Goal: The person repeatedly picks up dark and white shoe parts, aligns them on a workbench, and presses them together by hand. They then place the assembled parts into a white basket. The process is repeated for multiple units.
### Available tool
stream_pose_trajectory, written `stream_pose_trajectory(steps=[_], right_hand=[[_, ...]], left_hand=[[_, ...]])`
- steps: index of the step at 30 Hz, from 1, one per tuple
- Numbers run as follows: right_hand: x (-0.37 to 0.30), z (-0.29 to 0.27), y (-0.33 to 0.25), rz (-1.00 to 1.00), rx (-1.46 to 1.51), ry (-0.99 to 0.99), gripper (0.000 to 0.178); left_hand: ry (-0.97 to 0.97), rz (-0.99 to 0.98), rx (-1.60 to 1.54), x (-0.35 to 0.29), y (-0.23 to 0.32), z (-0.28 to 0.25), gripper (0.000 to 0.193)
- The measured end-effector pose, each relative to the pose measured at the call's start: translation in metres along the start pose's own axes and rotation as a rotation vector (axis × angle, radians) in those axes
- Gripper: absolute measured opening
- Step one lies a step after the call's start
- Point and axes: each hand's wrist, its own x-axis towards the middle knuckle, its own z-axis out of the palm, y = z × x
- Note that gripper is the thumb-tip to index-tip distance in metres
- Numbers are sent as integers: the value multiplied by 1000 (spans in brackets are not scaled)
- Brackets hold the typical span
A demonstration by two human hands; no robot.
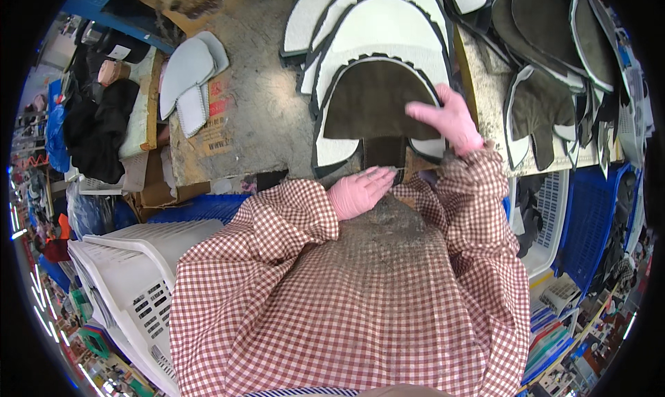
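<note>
A dark brown slipper upper (pixel 377 95) with white lining and a notched curved edge lies in front of me, its narrow strap (pixel 382 152) pointing my way. My right hand (pixel 454 123), in a pink glove, is closed at its right edge, the thumb over the brown face and the other fingers partly hidden. Across the strap's lower end lies my left hand (pixel 361 191), also gloved in pink, its fingers stretched flat and side by side. A thin pale line shows by those fingertips; I cannot tell what it is. Beyond the upper are overlapping white-faced pieces (pixel 388 23).
More brown uppers (pixel 544 113) are piled on the right. A pale grey piece (pixel 187 75) rests on the worn tabletop (pixel 260 120) to the left. White baskets (pixel 149 286) stand below on the left, and a blue crate (pixel 589 224) on the right. Black cloth (pixel 104 130) hangs far left.
</note>
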Motion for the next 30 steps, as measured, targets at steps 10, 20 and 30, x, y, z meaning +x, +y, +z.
stream_pose_trajectory(steps=[10,20,30], right_hand=[[-44,-68,-83,-131,651,679,35],[6,73,0,-586,-1133,19,78],[4,110,-104,-729,-386,-272,15]], left_hand=[[294,-89,-34,27,-49,-71,63],[103,-546,177,-20,-94,-131,52],[-74,-1510,-177,-133,-268,-229,80]])
